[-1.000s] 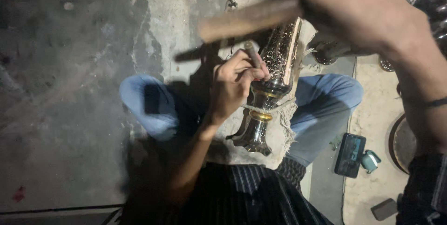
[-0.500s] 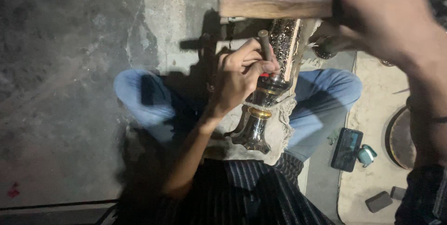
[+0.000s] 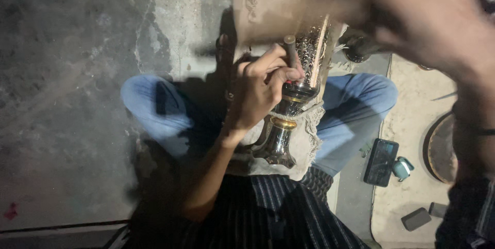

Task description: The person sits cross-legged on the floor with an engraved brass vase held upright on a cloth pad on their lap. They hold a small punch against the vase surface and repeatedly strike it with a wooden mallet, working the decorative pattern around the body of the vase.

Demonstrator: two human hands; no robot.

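Head view: my left hand (image 3: 260,86) is clamped on a short punch (image 3: 290,49), tip set against the patterned side of the metal vase (image 3: 304,68). Vase lies tilted across my lap on a fringed cloth (image 3: 308,135), its base (image 3: 276,148) twd my belly and its top away from me. My right hand (image 3: 417,27) is up high and badly blurred; it looks closed on a wooden mallet (image 3: 265,14), but the blur is too strong to be sure of the grip.

Risks, as I judge them: mallet is close above my left fingers (image 3: 268,66), so an off-centre blow could land on them instead of the punch head. Punch sits on a curved, shiny wall, so it could skid and scar the pattern. Vase is only propped on my legs, so it may roll under a hit.

Packages/labels: no signs or labels I can make out. Right of my knee on the pale floor (image 3: 407,187) lies a dark flat phone (image 3: 380,161), a small teal thing (image 3: 402,168) just beside it, and two small dark blocks (image 3: 415,219) nearer me. A round dish (image 3: 441,148) sits at the right, partly hidden by my arm.
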